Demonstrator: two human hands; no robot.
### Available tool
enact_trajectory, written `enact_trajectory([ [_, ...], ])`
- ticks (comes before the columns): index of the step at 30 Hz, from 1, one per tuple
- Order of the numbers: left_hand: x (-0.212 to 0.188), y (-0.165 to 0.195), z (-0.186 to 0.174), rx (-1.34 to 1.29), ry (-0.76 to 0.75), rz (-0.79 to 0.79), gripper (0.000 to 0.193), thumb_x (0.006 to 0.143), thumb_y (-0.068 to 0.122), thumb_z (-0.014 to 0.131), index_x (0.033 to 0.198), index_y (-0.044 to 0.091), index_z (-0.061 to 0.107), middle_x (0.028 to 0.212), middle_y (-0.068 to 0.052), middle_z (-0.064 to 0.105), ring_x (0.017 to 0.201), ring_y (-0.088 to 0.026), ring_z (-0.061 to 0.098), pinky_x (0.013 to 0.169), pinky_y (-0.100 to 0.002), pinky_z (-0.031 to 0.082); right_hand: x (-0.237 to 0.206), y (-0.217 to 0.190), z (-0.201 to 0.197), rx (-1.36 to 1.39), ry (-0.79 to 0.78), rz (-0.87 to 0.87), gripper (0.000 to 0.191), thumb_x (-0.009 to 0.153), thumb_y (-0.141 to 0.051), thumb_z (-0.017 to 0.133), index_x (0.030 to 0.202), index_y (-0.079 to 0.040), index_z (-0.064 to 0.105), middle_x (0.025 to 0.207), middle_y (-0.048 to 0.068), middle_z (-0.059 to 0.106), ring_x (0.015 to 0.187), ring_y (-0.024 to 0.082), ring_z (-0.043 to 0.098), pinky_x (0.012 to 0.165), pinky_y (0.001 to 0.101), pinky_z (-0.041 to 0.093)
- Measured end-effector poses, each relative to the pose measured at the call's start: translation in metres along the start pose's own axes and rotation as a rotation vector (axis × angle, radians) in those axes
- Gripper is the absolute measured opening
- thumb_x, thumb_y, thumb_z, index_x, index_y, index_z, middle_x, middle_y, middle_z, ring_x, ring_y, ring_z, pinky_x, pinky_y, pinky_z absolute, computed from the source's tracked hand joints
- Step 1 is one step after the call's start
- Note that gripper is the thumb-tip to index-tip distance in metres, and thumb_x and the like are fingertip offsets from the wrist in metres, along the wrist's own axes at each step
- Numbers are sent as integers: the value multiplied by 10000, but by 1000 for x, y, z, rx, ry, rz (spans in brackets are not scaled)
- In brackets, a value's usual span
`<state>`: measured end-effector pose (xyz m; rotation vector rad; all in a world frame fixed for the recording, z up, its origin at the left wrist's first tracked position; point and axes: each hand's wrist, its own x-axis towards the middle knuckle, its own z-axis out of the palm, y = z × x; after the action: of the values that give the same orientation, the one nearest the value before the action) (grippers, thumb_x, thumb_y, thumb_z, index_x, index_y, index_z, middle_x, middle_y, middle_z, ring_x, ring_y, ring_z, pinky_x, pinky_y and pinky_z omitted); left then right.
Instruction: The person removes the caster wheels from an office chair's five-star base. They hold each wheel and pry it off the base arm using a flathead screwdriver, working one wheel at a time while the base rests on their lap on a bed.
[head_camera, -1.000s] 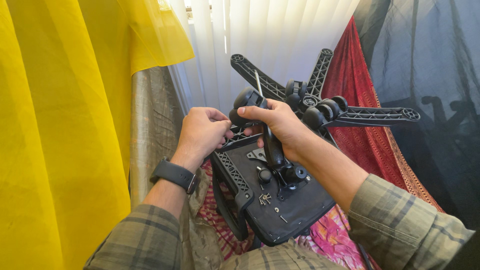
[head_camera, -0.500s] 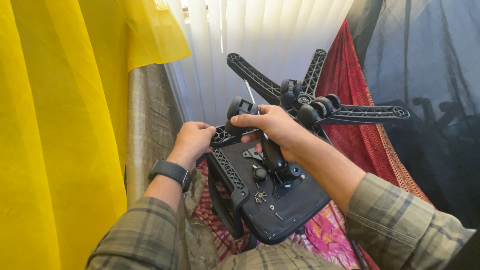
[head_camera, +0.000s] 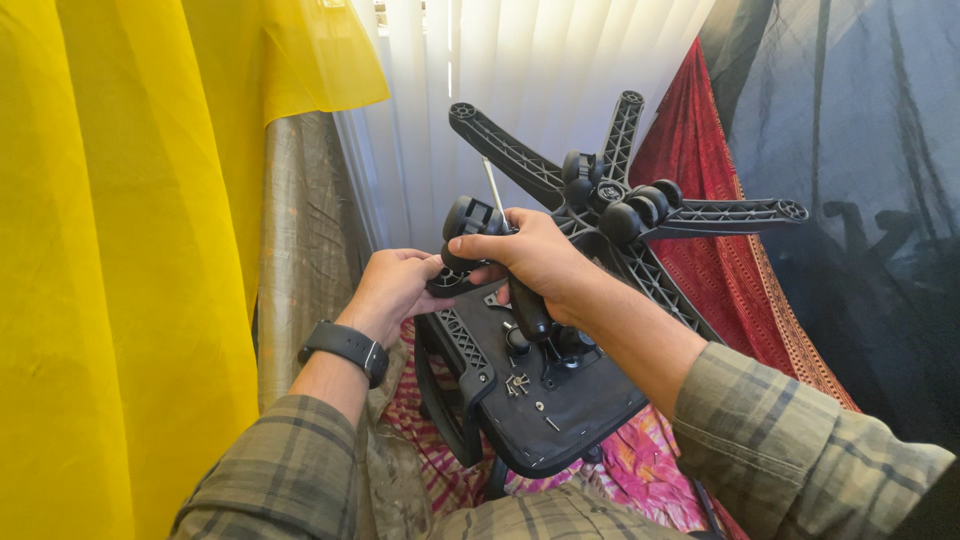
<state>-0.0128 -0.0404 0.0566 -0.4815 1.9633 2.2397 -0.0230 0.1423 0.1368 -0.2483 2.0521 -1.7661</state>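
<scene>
- Nearest to me, the person's plaid sleeves come up from the bottom of the view, a black wristwatch (head_camera: 345, 345) on the left wrist.
- An upturned office chair (head_camera: 545, 390) lies across the lap on pink patterned cloth (head_camera: 640, 465), its black seat underside facing up.
- A few loose screws (head_camera: 517, 383) sit on that underside, so I judge some fasteners are already out and the job is partway through; how many are left I cannot tell.
- The left hand (head_camera: 392, 290) is curled closed on the edge of the seat mechanism, steadying it.
- The right hand (head_camera: 527, 258) is wrapped around a black-handled tool (head_camera: 527, 305), whose thin metal shaft pokes up past the fingers beside a caster (head_camera: 470, 220).
- Beyond the hands, the five-armed chair base (head_camera: 640, 215) points up and away; most arm tips show bare sockets, so most casters look to be off.
- Yellow curtain (head_camera: 120, 250) hangs at the left, white blinds (head_camera: 530, 70) behind, red cloth (head_camera: 720, 250) and dark netting (head_camera: 850, 150) at the right.
- I see no packages, labels or signs anywhere.
</scene>
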Motion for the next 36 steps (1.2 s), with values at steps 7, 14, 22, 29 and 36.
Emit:
enact_trajectory([
  [7, -10, -2, 1, -21, -26, -1, 266, 989, 74, 503, 1153, -77, 648, 1113, -180, 696, 996, -268, 727, 879, -372, 649, -1, 9, 9, -14, -47, -22, 411, 778, -234, 833, 1064, -2, 652, 925, 124, 759, 703, 146, 716, 412, 257, 472],
  [14, -11, -5, 2, -63, -42, 11, 286, 992, 71, 481, 1161, -78, 657, 1139, -174, 702, 1028, -260, 730, 917, -382, 618, -1, 7, 11, -43, -12, -3, 405, 778, -231, 823, 1071, -9, 654, 925, 107, 761, 728, 143, 742, 412, 251, 473],
  [22, -19, 2, 0, -53, -86, -4, 339, 1000, 105, 476, 1227, -80, 647, 1195, -190, 708, 1058, -280, 739, 950, -389, 621, 4, 3, 14, -63, -3, -21, 417, 769, -234, 828, 1070, -8, 648, 925, 114, 753, 733, 148, 740, 408, 252, 477],
  [29, -20, 6, -1, -6, -81, -22, 367, 996, 74, 414, 1259, -65, 629, 1235, -190, 694, 1092, -273, 723, 938, -389, 572, 10, 0, 15, -75, -30, -9, 421, 774, -238, 825, 1070, -1, 643, 922, 123, 762, 723, 146, 745, 400, 247, 475],
  [36, -13, 7, -1, 32, -72, -28, 355, 995, 62, 409, 1212, -94, 643, 1223, -197, 691, 1069, -283, 728, 930, -393, 579, 17, 2, 13, -72, -45, -6, 440, 769, -238, 836, 1071, 6, 629, 920, 132, 773, 705, 156, 753, 390, 241, 467],
])
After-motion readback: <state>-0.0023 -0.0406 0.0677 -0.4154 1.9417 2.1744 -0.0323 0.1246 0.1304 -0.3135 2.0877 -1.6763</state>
